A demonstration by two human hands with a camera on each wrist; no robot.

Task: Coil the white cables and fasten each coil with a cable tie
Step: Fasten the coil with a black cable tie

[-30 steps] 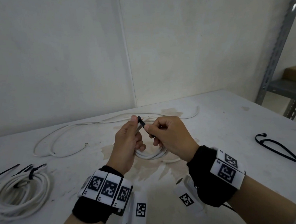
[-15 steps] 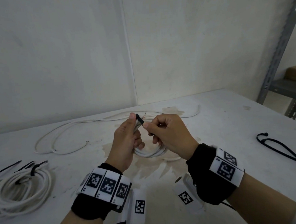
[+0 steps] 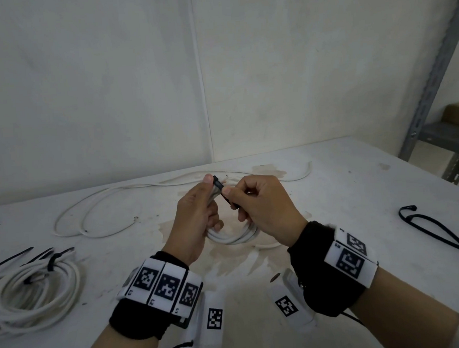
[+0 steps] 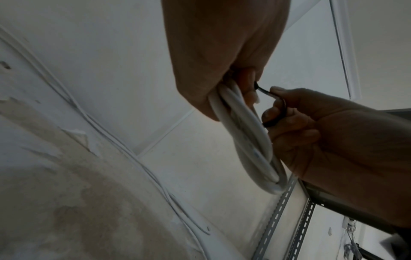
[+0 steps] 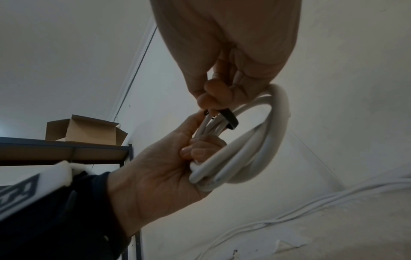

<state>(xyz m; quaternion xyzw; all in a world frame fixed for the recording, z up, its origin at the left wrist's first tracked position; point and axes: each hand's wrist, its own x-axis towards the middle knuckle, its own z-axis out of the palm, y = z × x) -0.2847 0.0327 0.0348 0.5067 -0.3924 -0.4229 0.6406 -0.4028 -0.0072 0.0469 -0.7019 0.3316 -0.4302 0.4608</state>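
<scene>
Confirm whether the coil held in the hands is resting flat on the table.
No: the left hand grips the coil upright above the table, while the right hand pinches the black cable tie.

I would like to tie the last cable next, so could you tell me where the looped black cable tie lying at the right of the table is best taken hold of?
Judging by its pose, pinch the looped black cable tie from above at its long straight tail, which points toward the table's near right edge.

Looks like a bare storeroom or workshop corner, stained white table (image 3: 333, 193) against plain white walls (image 3: 81, 89), grey slotted-steel shelving (image 3: 433, 78) at two o'clock, open cardboard box (image 5: 89, 131) up on a shelf
</scene>
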